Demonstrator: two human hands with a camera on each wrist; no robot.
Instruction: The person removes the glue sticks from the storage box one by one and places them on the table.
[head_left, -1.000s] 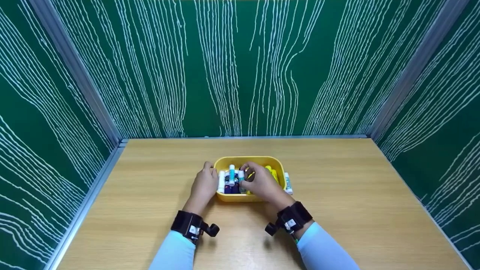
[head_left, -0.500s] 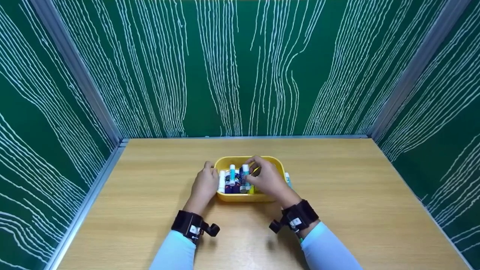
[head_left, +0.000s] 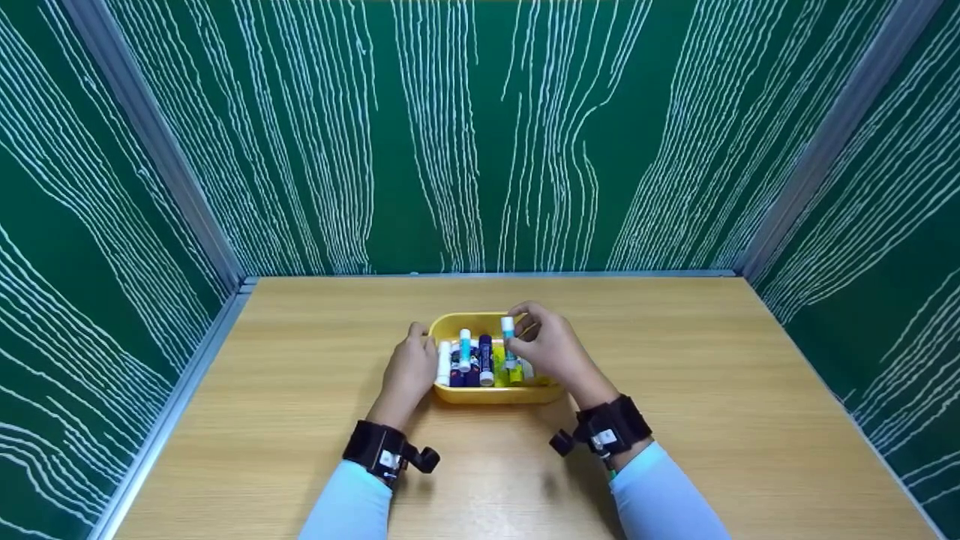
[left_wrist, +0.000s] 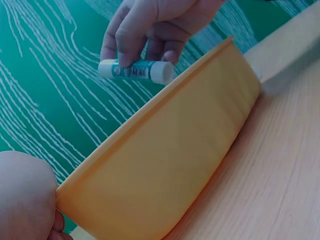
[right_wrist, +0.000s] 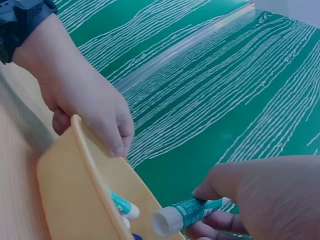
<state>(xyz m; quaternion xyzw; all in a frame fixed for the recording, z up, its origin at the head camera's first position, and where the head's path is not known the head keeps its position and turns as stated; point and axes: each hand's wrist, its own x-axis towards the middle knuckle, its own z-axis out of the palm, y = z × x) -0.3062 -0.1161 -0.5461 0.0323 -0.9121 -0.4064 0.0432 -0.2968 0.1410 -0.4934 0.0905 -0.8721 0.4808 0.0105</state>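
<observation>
Fingers of the right hand pinched the teal stick above the yellow basket, whose left end the left hand gripped.
A weak hold on that round barrel could have let it roll loose and drop beside the dark stick; too low a path could have clipped the rim. Its long axis ran near to far in the head view, 1 white end outermost; exact tilt was unclear.
</observation>
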